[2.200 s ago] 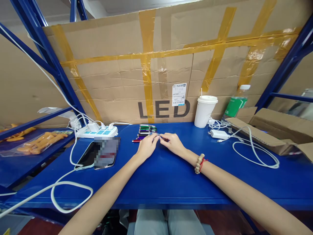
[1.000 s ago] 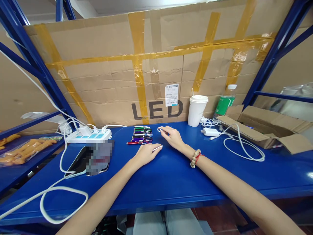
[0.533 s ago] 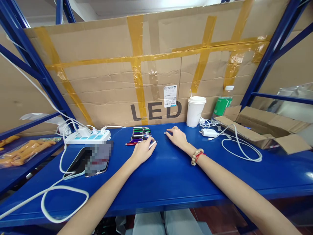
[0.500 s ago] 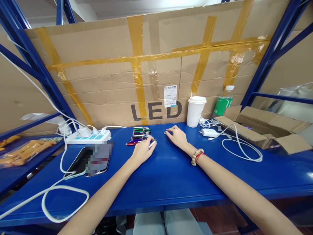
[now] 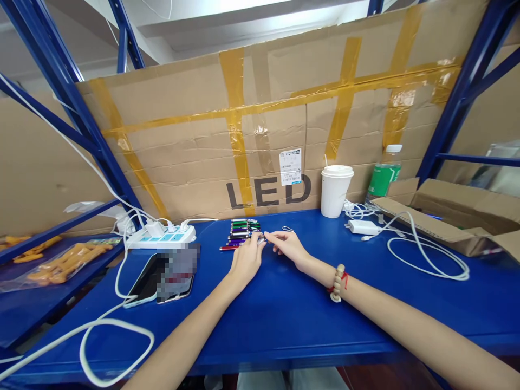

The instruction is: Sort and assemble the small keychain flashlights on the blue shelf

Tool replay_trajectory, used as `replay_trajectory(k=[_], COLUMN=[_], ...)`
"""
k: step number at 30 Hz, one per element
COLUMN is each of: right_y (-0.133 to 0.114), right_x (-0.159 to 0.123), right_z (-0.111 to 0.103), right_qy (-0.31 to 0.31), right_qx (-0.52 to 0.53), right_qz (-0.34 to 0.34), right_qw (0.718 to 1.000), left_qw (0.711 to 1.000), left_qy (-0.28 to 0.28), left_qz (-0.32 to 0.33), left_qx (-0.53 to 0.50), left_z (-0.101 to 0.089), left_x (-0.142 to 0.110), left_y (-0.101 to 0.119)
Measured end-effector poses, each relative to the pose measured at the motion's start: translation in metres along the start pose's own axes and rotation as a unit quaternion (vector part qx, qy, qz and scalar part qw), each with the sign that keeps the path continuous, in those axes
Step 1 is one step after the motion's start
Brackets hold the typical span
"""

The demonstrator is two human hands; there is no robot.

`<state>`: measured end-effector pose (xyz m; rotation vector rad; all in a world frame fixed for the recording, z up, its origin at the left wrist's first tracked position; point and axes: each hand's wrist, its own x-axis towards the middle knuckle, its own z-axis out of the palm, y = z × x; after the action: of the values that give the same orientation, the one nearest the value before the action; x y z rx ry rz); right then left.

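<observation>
My left hand (image 5: 247, 259) is closed around a silver pen-shaped stick, mostly hidden by the fingers. At the stick's far end, the fingertips of my right hand (image 5: 289, 247) are pinched together, close to the left fingertips. What they grip is too small to make out. Just beyond the left hand lies a row of slim, pen-shaped metal sticks (image 5: 244, 227) in green, purple, red, black and silver. A small pale loop (image 5: 288, 228) rests on the blue table (image 5: 284, 309) behind my right hand.
On the left are a power strip (image 5: 138, 240) with plugs, two phones (image 5: 143, 281) and a looped white cable (image 5: 152, 340). A white cup (image 5: 335, 192), a green-labelled bottle (image 5: 382, 179), a charger (image 5: 361, 227) and an open carton (image 5: 450, 233) stand right. Taped cardboard (image 5: 195, 162) walls the back.
My right hand has left the small loop on the table and come in to the left hand, meeting it at the silver stick's end. The camera view has shifted slightly.
</observation>
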<state>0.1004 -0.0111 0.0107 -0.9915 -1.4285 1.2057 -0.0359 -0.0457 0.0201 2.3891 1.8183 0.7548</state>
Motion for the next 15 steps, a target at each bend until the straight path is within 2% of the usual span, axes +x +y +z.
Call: replay_trajectory(k=[5, 11, 15], right_y=[-0.004, -0.001, 0.002], right_x=[-0.005, -0.003, -0.001], right_z=[0.005, 0.007, 0.004], right_qy=[-0.003, 0.033, 0.029], right_qx=[0.024, -0.012, -0.049], right_qz=[-0.011, -0.071, -0.108], right_qw=[1.000, 0.997, 0.993], left_qw=[0.999, 0.999, 0.998], left_qy=[-0.029, -0.032, -0.022], left_qz=[-0.005, -0.018, -0.024], left_qx=[0.027, -0.021, -0.057], left_z=[0.001, 0.007, 0.010], left_x=[-0.001, 0.001, 0.002], left_y=[0.003, 0.000, -0.001])
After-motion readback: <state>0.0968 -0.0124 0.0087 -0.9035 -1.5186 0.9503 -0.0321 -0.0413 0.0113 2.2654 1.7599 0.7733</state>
